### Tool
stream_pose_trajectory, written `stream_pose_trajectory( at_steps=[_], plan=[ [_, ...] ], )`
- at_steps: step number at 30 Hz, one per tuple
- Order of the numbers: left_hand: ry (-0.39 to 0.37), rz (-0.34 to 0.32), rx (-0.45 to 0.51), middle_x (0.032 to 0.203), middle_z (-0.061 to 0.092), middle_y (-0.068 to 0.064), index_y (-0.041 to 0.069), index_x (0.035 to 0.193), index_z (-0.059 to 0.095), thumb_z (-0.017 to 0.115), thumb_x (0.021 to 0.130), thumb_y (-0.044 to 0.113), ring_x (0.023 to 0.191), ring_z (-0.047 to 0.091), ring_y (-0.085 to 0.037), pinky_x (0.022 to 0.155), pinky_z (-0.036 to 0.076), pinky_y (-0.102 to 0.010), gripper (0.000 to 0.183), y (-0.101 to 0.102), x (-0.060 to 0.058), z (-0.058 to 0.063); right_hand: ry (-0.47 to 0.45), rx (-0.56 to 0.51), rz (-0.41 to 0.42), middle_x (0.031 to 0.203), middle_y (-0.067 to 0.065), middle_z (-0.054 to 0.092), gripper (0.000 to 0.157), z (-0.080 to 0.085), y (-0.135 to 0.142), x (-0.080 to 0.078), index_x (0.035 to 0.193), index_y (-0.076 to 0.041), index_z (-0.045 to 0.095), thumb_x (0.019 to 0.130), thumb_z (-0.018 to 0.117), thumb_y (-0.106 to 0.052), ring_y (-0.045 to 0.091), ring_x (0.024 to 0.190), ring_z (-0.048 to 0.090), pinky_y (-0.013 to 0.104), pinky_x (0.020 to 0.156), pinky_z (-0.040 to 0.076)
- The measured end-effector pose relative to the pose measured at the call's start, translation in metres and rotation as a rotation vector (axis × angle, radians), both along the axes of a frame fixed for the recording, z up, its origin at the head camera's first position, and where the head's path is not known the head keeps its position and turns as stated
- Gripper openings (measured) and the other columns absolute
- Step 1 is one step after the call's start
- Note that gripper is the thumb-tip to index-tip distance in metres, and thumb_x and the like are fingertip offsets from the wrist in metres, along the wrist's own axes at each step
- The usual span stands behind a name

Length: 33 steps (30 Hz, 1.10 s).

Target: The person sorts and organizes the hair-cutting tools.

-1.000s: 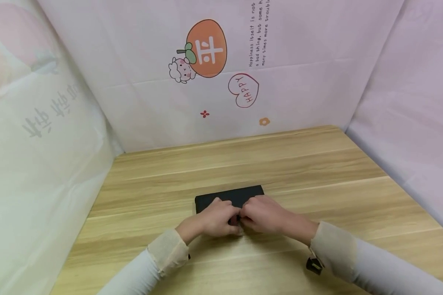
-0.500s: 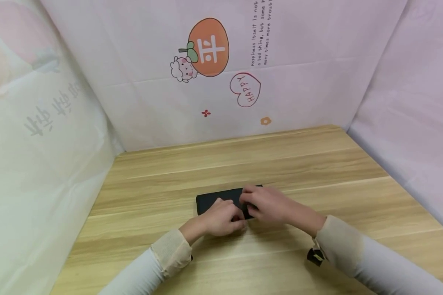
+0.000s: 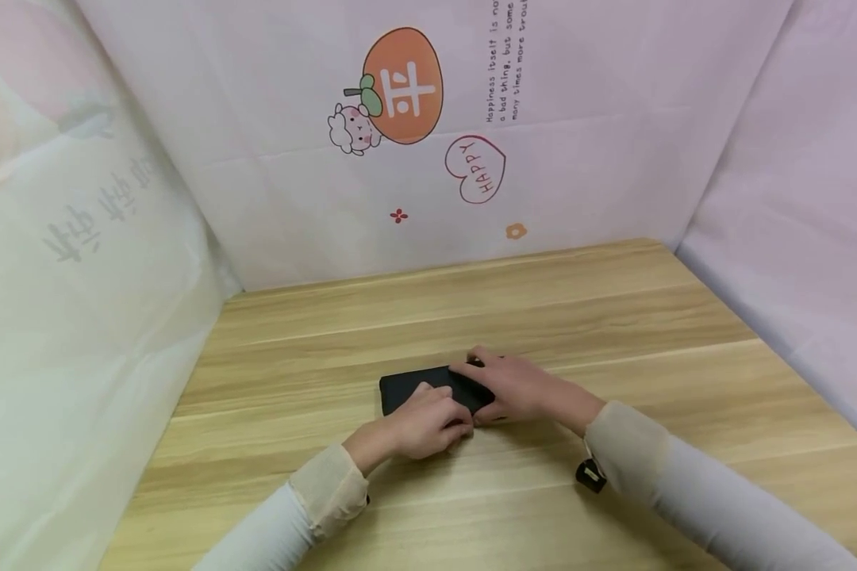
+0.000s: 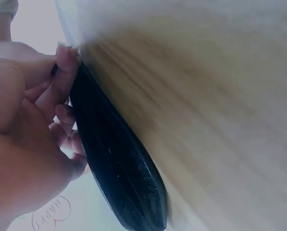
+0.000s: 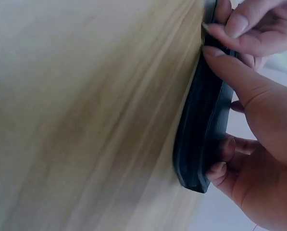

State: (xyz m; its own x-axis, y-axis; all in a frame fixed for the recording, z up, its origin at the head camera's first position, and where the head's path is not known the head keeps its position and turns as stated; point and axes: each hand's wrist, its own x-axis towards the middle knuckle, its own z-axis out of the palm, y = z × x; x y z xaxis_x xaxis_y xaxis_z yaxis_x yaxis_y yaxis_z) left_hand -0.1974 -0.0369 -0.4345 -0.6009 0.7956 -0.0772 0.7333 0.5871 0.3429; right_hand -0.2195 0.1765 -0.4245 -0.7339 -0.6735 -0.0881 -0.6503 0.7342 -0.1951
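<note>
A flat black zippered case (image 3: 414, 384) lies on the wooden table, with stitching and a zipper along its near side in the left wrist view. My left hand (image 3: 432, 422) pinches at the middle of its near edge between thumb and forefinger; what exactly lies under the fingertips is hidden. Across the right part, my right hand (image 3: 517, 388) grips the case, the thumb on the near edge and the fingers over the top and far side. In the right wrist view, the right thumb (image 5: 239, 77) touches the zipper side close to the left fingertips.
The wooden table (image 3: 314, 333) meets a white printed cloth wall (image 3: 293, 206) at the back. Further cloth walls stand at left and right. A small black device (image 3: 590, 476) hangs under the right wrist.
My right hand has left its place against the left fingertips, moved right and up, and spread over the case's right part. The left hand stays at nearly the same spot.
</note>
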Motion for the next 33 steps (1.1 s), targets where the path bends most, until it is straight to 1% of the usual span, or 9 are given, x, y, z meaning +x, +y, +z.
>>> stream_pose_trajectory(
  at_steps=[4, 7, 9, 12, 15, 19, 27, 33],
  plan=[
    [0.045, -0.006, -0.004, 0.091, 0.065, 0.019, 0.026, 0.109, 0.077, 0.059, 0.106, 0.027, 0.080, 0.043, -0.006, 0.084, 0.033, -0.032, 0.019, -0.003, 0.003, 0.000, -0.035, -0.010, 0.006, 0.147, 0.017, 0.043, 0.085, 0.000, 0.000, -0.004, 0.159, -0.018, 0.038, 0.091, 0.074, -0.053, 0.028, 0.098, 0.062, 0.046, 0.084, 0.054],
    [0.083, -0.010, -0.014, 0.091, 0.066, 0.018, 0.026, 0.111, 0.076, 0.059, 0.106, 0.028, 0.079, 0.043, -0.006, 0.083, 0.033, -0.031, 0.018, -0.004, 0.003, 0.001, -0.044, -0.008, 0.003, 0.148, 0.017, 0.042, 0.085, 0.002, 0.001, -0.005, 0.160, -0.018, 0.036, 0.091, 0.073, -0.053, 0.028, 0.099, 0.062, 0.047, 0.084, 0.054],
    [0.096, -0.014, -0.022, 0.092, 0.066, 0.017, 0.027, 0.112, 0.076, 0.058, 0.106, 0.028, 0.080, 0.043, -0.006, 0.082, 0.033, -0.030, 0.019, -0.004, 0.003, 0.001, -0.047, -0.009, 0.002, 0.149, 0.017, 0.041, 0.086, 0.002, 0.001, -0.006, 0.160, -0.019, 0.036, 0.091, 0.073, -0.054, 0.028, 0.098, 0.062, 0.046, 0.084, 0.054],
    [0.095, -0.021, -0.029, 0.095, 0.067, 0.018, 0.027, 0.112, 0.076, 0.059, 0.106, 0.027, 0.082, 0.044, -0.006, 0.081, 0.033, -0.029, 0.019, -0.004, 0.003, 0.001, -0.055, -0.011, 0.001, 0.148, 0.016, 0.041, 0.087, 0.002, 0.002, -0.007, 0.160, -0.019, 0.035, 0.090, 0.074, -0.054, 0.027, 0.096, 0.062, 0.046, 0.086, 0.054],
    [0.073, -0.023, -0.034, 0.098, 0.069, 0.017, 0.026, 0.111, 0.078, 0.060, 0.105, 0.026, 0.084, 0.045, -0.006, 0.079, 0.032, -0.029, 0.019, -0.006, 0.003, 0.001, -0.073, -0.024, 0.001, 0.148, 0.015, 0.042, 0.088, 0.002, 0.002, -0.007, 0.160, -0.019, 0.036, 0.089, 0.074, -0.054, 0.027, 0.097, 0.061, 0.046, 0.087, 0.053],
    [0.065, -0.028, -0.049, 0.097, 0.069, 0.016, 0.024, 0.109, 0.079, 0.062, 0.104, 0.025, 0.083, 0.046, -0.006, 0.076, 0.032, -0.027, 0.018, -0.010, 0.003, 0.003, -0.103, -0.047, -0.007, 0.149, 0.015, 0.041, 0.088, 0.001, 0.002, -0.007, 0.160, -0.019, 0.036, 0.089, 0.075, -0.053, 0.028, 0.099, 0.061, 0.047, 0.090, 0.052],
    [0.086, -0.030, -0.088, 0.093, 0.068, 0.013, 0.022, 0.107, 0.079, 0.062, 0.104, 0.024, 0.075, 0.043, -0.005, 0.072, 0.034, -0.024, 0.017, -0.024, 0.007, 0.006, -0.124, -0.061, -0.025, 0.150, 0.012, 0.040, 0.090, -0.001, 0.003, -0.009, 0.161, -0.022, 0.035, 0.088, 0.077, -0.054, 0.028, 0.107, 0.060, 0.047, 0.094, 0.049],
    [0.101, -0.017, -0.079, 0.092, 0.069, 0.009, 0.019, 0.105, 0.079, 0.064, 0.102, 0.022, 0.074, 0.043, -0.007, 0.070, 0.033, -0.024, 0.016, -0.041, 0.014, 0.009, -0.127, -0.057, -0.039, 0.153, 0.011, 0.039, 0.090, -0.003, 0.003, -0.008, 0.161, -0.025, 0.034, 0.087, 0.077, -0.055, 0.028, 0.111, 0.059, 0.047, 0.096, 0.049]
  ],
)
